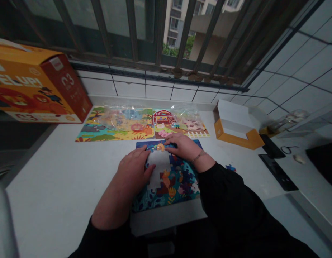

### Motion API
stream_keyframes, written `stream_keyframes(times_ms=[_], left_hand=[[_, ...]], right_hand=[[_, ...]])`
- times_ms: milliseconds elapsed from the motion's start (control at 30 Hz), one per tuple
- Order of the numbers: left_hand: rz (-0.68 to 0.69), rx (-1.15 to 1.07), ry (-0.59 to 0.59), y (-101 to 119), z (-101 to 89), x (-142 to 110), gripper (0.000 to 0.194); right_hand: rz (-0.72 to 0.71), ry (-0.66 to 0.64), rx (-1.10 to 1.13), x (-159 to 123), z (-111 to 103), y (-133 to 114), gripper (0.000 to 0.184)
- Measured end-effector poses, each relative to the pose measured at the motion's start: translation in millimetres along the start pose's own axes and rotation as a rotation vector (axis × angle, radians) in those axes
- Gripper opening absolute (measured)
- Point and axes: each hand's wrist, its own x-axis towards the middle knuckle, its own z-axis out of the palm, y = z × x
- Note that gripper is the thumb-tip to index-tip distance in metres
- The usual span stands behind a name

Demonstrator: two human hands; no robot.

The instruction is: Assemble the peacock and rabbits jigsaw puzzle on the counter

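A blue night-scene jigsaw puzzle (186, 179) lies on the counter in front of me, with a bare grey area in its upper left middle. At its top edge is a puzzle piece (160, 147) with a yellow-orange shape. My right hand (179, 145) pinches at the right side of this piece, its fingertips bent. My left hand (135, 168) rests over the puzzle's left side, fingers stretched and thumb apart, fingertips close to the same piece. A loose blue puzzle piece (231, 167) lies to the right, beside my sleeve.
Behind the puzzle lie a yellow animal puzzle (114, 135) and a farm puzzle (162, 129), with clear plastic (120, 116) over them. A large orange box (55, 89) stands left. An open white-and-yellow box (233, 134), a dark flat object (279, 172) and glasses are right.
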Motion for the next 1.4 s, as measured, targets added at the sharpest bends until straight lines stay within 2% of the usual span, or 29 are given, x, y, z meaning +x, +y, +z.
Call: stream_keyframes(times_ms=[100,233,467,867,1167,1400], left_hand=[[-0.007,0.013,-0.032,4.3,3.5,0.3,0.063],[-0.020,0.035,-0.080,9.4,2.2,-0.2,0.065],[-0.040,0.022,-0.080,13.2,0.2,-0.4,0.065],[-0.007,0.001,-0.120,12.0,-0.4,0.3,0.069],[-0.004,-0.028,-0.103,14.4,-2.7,-0.2,0.070],[0.008,-0.013,-0.094,13.0,-0.9,0.1,0.068]], right_hand=[[0.020,-0.002,0.006,-0.7,-1.1,-1.6,0.012],[0.078,0.014,0.002,-2.5,-3.5,-4.1,0.027],[0.017,-0.014,0.006,-3.0,-5.3,-2.6,0.008],[-0.025,-0.011,-0.044,-3.0,-6.6,-1.8,0.007],[0.049,-0.010,-0.094,-3.5,-6.3,-4.4,0.016],[0.006,-0.032,-0.103,-0.8,-3.8,-4.7,0.014]])
